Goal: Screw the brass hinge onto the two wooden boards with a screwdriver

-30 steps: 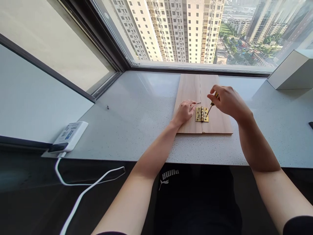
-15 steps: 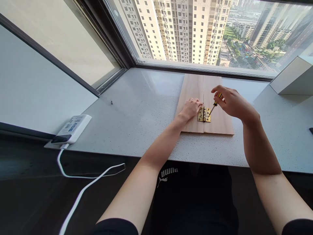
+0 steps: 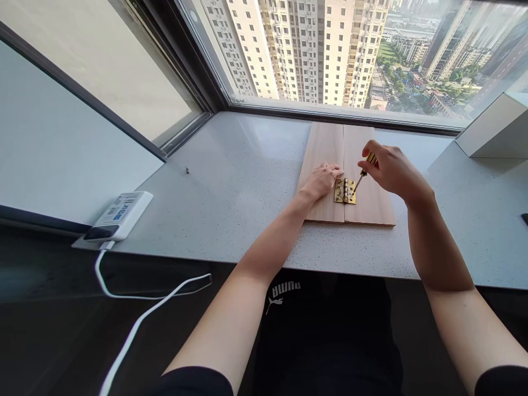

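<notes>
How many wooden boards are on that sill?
2: the left board, with the left hand on it, and the right board beside it; the hinge spans both.

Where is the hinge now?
Right of centre in the head view, the hinge straddles the seam of two boards, beside the left hand, at the tip of the screwdriver.

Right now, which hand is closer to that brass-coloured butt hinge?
The left. The left hand presses on the left wooden board, fingertips beside the brass-coloured butt hinge. The right hand is raised to the hinge's right, reaching it with the screwdriver.
</notes>
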{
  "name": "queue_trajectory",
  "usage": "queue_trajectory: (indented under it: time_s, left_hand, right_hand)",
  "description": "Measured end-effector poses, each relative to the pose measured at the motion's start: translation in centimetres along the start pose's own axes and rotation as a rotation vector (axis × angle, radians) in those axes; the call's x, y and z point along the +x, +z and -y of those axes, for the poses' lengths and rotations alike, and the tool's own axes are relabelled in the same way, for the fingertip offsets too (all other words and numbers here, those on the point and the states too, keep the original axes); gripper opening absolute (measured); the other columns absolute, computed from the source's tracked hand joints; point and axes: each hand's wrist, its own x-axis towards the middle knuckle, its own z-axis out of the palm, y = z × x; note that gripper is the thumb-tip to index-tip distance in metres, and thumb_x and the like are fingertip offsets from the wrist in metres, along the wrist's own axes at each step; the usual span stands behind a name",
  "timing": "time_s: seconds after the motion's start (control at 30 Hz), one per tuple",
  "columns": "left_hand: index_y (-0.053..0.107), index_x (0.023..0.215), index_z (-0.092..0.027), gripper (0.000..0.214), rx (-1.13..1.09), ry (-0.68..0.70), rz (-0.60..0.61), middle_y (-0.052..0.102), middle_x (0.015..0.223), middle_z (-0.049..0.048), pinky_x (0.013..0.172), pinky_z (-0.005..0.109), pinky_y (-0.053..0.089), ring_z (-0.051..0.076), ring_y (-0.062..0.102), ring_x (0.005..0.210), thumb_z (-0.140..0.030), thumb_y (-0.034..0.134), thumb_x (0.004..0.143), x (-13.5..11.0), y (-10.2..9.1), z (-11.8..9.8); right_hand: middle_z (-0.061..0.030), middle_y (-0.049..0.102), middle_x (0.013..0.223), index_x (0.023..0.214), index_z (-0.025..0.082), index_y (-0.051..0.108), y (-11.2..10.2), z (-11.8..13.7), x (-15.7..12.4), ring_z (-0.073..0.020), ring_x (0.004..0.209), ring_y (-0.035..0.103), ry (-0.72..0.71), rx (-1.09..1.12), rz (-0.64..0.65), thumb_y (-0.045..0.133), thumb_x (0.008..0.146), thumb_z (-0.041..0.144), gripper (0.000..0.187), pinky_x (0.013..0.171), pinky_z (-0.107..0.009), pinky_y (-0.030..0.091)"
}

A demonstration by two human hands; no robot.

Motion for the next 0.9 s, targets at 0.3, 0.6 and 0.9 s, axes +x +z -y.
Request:
queue_trajectory:
  time_s: [0.3, 0.6, 0.9]
  left_hand:
    - [0.086, 0.112, -0.017, 0.031, 0.031, -0.068, -0.066, 0.085, 0.119, 0.0136, 0.105, 0.045, 0.063, 0.029, 0.076, 0.115, -0.012, 0.055, 0.116, -1.1, -0.6, -0.8]
    - [0.074, 0.149, -0.018, 0.049, -0.071, -0.083, -0.138, 0.077, 0.135, 0.0184, 0.111, 0.049, 0.064, 0.031, 0.075, 0.122, -0.003, 0.045, 0.112, -1.1, 1.2, 0.8]
    - [0.077, 0.13, -0.017, 0.033, -0.263, -0.063, -0.23, 0.071, 0.133, 0.0157, 0.117, 0.045, 0.062, 0.027, 0.073, 0.124, -0.008, 0.049, 0.116, -2.3, 1.5, 0.2]
  right_hand:
    - [-0.0126, 0.082, 0.114, 0.128, 0.025, 0.07, -0.7, -0.2, -0.5, -0.0319, 0.098, 0.075, -0.06, 0.063, 0.067, 0.062, 0.103, 0.025, 0.025, 0.092, -0.047, 0.057]
    - [-0.0094, 0.08, 0.097, 0.112, 0.027, 0.075, 0.0, 0.4, 0.0, -0.0303, 0.084, 0.069, 0.024, -0.047, 0.006, 0.07, 0.108, 0.039, 0.014, 0.086, -0.046, 0.053]
    - [-0.0092, 0.078, 0.099, 0.15, 0.026, 0.066, 0.2, 0.4, 0.2, -0.0314, 0.088, 0.068, -0.05, 0.047, 0.04, 0.057, 0.112, 0.031, 0.039, 0.088, -0.046, 0.053]
